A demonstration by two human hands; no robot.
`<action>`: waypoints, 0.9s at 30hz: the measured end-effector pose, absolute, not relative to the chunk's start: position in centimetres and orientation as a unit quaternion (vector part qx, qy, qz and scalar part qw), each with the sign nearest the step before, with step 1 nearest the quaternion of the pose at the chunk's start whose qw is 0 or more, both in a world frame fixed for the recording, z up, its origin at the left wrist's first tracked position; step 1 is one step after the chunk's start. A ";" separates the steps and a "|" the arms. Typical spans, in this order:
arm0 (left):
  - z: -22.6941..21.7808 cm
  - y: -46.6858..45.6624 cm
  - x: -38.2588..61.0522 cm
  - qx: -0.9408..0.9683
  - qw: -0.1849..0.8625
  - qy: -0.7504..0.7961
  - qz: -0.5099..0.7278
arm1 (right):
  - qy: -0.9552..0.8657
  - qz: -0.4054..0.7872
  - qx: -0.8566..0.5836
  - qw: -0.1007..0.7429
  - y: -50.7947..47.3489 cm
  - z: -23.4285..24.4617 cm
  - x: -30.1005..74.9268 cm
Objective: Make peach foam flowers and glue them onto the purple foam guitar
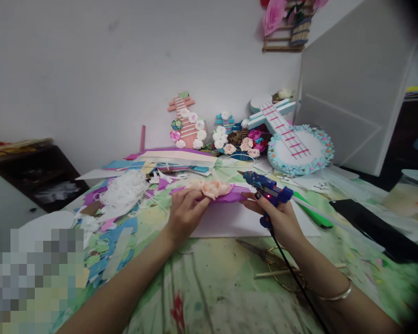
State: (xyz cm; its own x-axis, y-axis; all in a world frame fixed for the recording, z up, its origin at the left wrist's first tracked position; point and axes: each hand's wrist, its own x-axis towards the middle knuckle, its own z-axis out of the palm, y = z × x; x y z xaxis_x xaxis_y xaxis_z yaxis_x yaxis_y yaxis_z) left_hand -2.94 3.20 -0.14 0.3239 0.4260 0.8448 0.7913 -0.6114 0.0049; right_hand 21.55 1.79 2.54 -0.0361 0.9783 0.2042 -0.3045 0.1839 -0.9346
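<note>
"How far are we?"
"Ruffled peach flowers (214,188) top our striped purple strip (239,193), above white paper (226,228); its right end seems unfinished."
"Fingers?"
"Left hand (185,212) closed on its left side; right hand (283,217) wrapped round the blue plastic glue gun (267,186)."

A plain whitish wall (125,69) with faint smudges fills the upper left and centre of the frame. A small wooden rack (282,48) hangs upper right, beside a big pale grey panel (351,88). At left stands a dark open-shelved cabinet (65,161). Soft, dim light covers the green-mottled counter (216,283) across the lower frame.
</note>
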 end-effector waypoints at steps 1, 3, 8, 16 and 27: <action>-0.1 3.3 -2.9 -0.786 0.213 -0.386 -0.434 | -0.484 0.530 -0.353 0.600 1.8 2.6 21.6; 0.0 3.3 -2.9 -0.786 0.204 -0.382 -0.441 | -0.490 0.521 -0.362 0.597 1.7 2.6 21.6; 0.5 3.4 -2.7 -0.777 0.174 -0.384 -0.468 | -0.520 0.514 -0.368 0.574 1.4 2.8 21.5; 1.1 3.7 -2.5 -0.770 0.183 -0.379 -0.479 | -0.560 0.542 -0.334 0.530 0.5 3.5 22.3; 1.0 3.6 -2.1 -0.761 0.179 -0.384 -0.492 | -0.678 0.374 -0.494 0.396 -0.1 3.6 23.0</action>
